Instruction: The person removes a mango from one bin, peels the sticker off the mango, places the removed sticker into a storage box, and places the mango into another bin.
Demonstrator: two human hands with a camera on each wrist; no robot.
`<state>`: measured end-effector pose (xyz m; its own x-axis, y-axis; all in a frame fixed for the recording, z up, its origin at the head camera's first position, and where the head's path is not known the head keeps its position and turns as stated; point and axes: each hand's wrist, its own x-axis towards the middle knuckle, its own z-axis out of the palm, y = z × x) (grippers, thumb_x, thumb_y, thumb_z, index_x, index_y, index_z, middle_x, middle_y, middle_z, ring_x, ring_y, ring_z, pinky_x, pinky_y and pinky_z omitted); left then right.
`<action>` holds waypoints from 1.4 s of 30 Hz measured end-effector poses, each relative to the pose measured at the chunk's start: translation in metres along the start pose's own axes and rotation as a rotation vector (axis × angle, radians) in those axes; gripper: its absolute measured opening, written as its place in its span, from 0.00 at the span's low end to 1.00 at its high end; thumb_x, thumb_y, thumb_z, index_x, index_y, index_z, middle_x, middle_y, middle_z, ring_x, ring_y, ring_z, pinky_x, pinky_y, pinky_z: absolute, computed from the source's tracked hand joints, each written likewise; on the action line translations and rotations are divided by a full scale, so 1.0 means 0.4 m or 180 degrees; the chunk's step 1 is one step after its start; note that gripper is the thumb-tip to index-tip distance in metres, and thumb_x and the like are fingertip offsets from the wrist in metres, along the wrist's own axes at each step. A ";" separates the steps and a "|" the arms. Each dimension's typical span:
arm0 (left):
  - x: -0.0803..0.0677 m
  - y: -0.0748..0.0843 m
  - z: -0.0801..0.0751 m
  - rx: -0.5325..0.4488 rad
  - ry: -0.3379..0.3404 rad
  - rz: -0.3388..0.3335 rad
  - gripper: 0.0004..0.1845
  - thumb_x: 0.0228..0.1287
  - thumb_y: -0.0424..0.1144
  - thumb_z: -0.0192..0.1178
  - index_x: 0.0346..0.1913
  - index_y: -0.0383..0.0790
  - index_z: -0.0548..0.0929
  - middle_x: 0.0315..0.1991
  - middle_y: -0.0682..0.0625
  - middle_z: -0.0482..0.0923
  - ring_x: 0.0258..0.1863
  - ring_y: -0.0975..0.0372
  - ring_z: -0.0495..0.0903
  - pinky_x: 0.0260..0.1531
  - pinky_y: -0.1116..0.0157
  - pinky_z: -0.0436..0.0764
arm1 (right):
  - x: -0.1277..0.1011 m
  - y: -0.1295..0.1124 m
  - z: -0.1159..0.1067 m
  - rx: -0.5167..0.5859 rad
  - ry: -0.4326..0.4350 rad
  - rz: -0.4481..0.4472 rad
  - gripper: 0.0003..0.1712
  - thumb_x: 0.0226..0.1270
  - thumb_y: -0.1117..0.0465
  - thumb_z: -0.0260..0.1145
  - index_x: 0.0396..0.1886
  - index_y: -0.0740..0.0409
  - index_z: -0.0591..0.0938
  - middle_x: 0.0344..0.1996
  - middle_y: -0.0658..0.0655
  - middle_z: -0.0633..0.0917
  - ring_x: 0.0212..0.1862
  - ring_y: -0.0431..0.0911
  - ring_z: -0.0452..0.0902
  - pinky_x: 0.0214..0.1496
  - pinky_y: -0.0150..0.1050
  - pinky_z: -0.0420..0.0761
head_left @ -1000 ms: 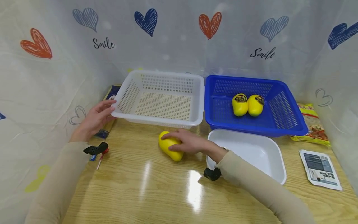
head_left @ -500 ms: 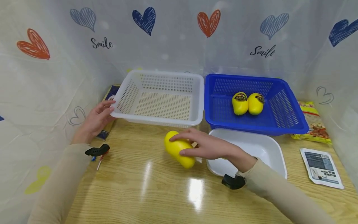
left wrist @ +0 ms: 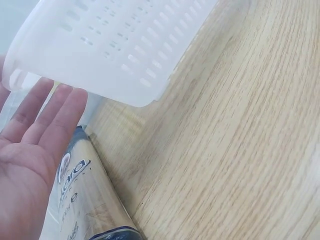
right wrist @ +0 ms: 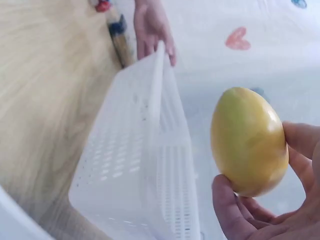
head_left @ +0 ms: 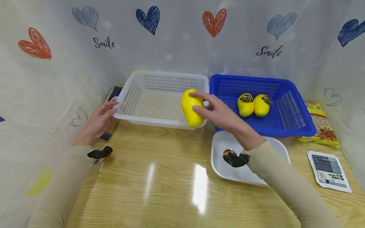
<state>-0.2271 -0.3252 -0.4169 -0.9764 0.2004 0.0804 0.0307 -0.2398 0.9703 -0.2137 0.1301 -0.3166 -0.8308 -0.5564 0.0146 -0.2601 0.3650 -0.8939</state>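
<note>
- head view: the right hand held a yellow fruit, smooth and mango-like, its thumb and fingers spread only as wide as the fruit's girth. the fruit was clear of the table and overlapped the front right part of the white basket; how high it hung over the rim could not be told.
- also there: the left hand was at the basket's left end, fingers mostly extended, tips lightly pinching the rim. just beside stood the blue basket, with 2 labelled fruits side by side inside, and in front of that a white tray.
- the likeliest trouble, as i judged it: the fruit's lower end could knock the front rim if the right hand travelled too low, and the white basket could then slide (only the left hand steadied it, and lightly).
- left wrist view: fairly straight fingers met the underside of the rim near a corner, with a packet lying near. an uneven push up there could tilt the basket.
- right wrist view: the digits pressed opposite sides of the fruit, with a gap before the palm. the skin looked glossy, so a slack pinch might let it slip, hit the rim and roll off.
</note>
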 end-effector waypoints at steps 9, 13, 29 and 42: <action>-0.001 -0.003 -0.001 0.0137 0.0113 -0.0047 0.16 0.75 0.31 0.48 0.62 0.37 0.74 0.67 0.47 0.60 0.52 0.61 0.76 0.47 0.68 0.81 | 0.212 0.035 0.021 -0.0007 0.0253 0.0449 0.28 0.73 0.49 0.60 0.71 0.38 0.69 0.60 0.56 0.71 0.53 0.50 0.72 0.47 0.43 0.81; 0.004 -0.003 -0.001 0.0180 0.0121 -0.0070 0.16 0.75 0.32 0.49 0.62 0.39 0.74 0.67 0.48 0.61 0.52 0.61 0.75 0.47 0.68 0.81 | 0.289 0.064 0.037 -0.0176 0.0211 0.0852 0.27 0.73 0.51 0.59 0.71 0.40 0.70 0.65 0.56 0.69 0.54 0.51 0.71 0.49 0.47 0.81; -0.003 0.005 -0.004 0.0204 0.0053 -0.0067 0.17 0.76 0.31 0.48 0.64 0.37 0.71 0.68 0.47 0.57 0.55 0.60 0.72 0.46 0.68 0.81 | 0.362 0.136 0.095 -0.0116 -0.0167 0.1740 0.27 0.70 0.57 0.64 0.68 0.38 0.73 0.70 0.55 0.65 0.60 0.51 0.67 0.60 0.45 0.74; 0.001 0.003 -0.002 0.0233 0.0078 -0.0121 0.17 0.76 0.32 0.48 0.64 0.38 0.72 0.70 0.47 0.56 0.55 0.60 0.73 0.46 0.68 0.81 | 0.371 0.146 0.116 0.0458 0.0082 0.1668 0.28 0.70 0.59 0.65 0.68 0.41 0.73 0.69 0.55 0.66 0.62 0.50 0.68 0.65 0.45 0.72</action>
<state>-0.2278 -0.3262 -0.4157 -0.9821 0.1846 0.0385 0.0082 -0.1623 0.9867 -0.3293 0.0341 -0.3873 -0.8433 -0.3082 -0.4403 0.2607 0.4818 -0.8366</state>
